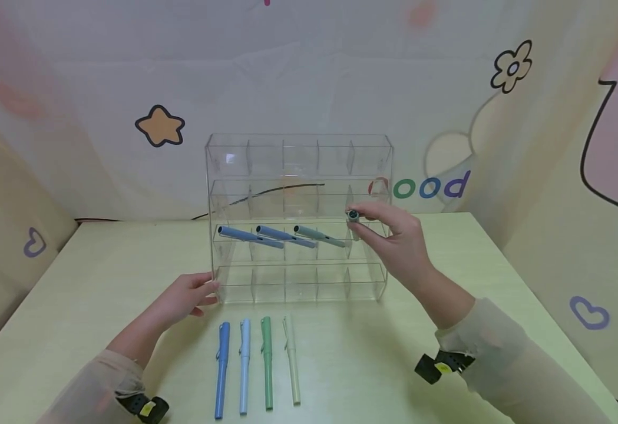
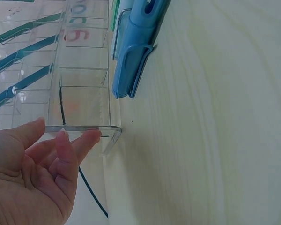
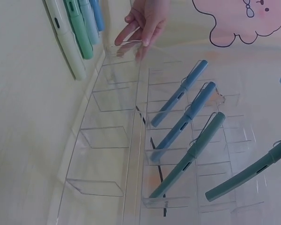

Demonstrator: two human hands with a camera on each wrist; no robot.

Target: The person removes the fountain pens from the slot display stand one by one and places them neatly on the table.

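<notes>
A clear acrylic rack (image 1: 300, 292) with tiers of compartments stands on the table. My left hand (image 1: 188, 297) touches its lower left side, fingertips against the side panel's edge (image 2: 84, 128). My right hand (image 1: 401, 238) pinches a dark green pen (image 3: 248, 173) between thumb and fingers, its end facing the head camera, at the right part of the third tier from the top. To the left of it, a blue pen (image 3: 180, 93), a second blue pen (image 3: 185, 122) and a greyish-green pen (image 3: 189, 157) lean in that tier. The right hand is out of sight in its wrist view.
In front of the rack lie a dark blue pen (image 1: 222, 371), a light blue pen (image 1: 244, 366), a green pen (image 1: 267, 363) and a pale green pen (image 1: 291, 360), side by side. A printed cloth backdrop (image 1: 309, 88) hangs close behind the rack.
</notes>
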